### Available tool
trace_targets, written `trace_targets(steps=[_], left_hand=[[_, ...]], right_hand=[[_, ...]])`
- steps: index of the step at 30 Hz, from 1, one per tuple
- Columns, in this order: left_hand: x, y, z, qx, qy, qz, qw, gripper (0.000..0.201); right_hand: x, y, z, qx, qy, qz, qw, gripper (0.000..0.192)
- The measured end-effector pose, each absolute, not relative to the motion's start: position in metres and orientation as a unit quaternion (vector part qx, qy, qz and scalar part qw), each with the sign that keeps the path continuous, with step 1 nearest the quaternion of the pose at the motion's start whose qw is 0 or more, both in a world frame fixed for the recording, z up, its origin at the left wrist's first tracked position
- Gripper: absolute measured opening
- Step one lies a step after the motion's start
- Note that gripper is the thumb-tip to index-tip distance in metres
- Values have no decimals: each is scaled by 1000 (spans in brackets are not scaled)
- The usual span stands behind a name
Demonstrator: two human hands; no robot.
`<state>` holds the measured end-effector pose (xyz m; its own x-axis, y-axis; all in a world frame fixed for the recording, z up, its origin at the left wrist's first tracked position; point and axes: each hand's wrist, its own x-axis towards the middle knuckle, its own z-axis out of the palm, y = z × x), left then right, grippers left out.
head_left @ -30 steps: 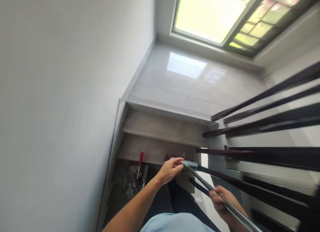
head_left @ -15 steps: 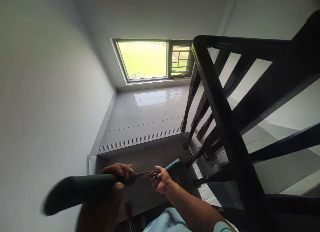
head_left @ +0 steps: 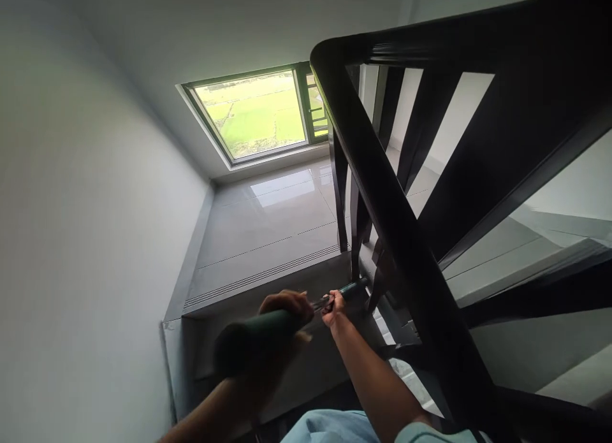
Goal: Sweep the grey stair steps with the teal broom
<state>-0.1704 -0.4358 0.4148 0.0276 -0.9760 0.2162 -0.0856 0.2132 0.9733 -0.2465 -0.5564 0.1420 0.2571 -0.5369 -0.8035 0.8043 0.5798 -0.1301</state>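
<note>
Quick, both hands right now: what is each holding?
Left hand: closed around the dark green handle nearest the camera.
Right hand: closed on the tool's far teal grip, beside the banister.

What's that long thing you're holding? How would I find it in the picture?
Start at the dark stair railing and follow it down to the bottom middle, where the two hands are. The left hand and right hand both grip the long tool, with a thick dark-green handle near the camera and a teal tip past the right hand. It's the only green thing among the grey steps and dark rails.
</note>
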Motion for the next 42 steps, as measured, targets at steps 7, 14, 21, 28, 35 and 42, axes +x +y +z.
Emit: trace_targets(steps=[7,14,21,28,35,42], left_hand=[[-221,-507,449,567,-614,-428,345,22],[-211,-475,467,449,-596,-405,529,20],[-209,-497,440,448,-557,-510,479,24],[-207,-483,462,399,-620,-460,495,20],[-206,-496,449,477,-573,-492,449,27],[-189,-447,512,515,-554,-313,575,22]], right_hand=[[-258,-550,142,161,378,-398,820,27],[-269,-560,169,149,330,-410,837,30],[-274,-541,142,152,364,-396,829,24],[-265,-556,163,117,341,-462,810,26],[-264,-538,151,151,348,-396,836,25],[-234,-522,192,99,252,-305,913,31]])
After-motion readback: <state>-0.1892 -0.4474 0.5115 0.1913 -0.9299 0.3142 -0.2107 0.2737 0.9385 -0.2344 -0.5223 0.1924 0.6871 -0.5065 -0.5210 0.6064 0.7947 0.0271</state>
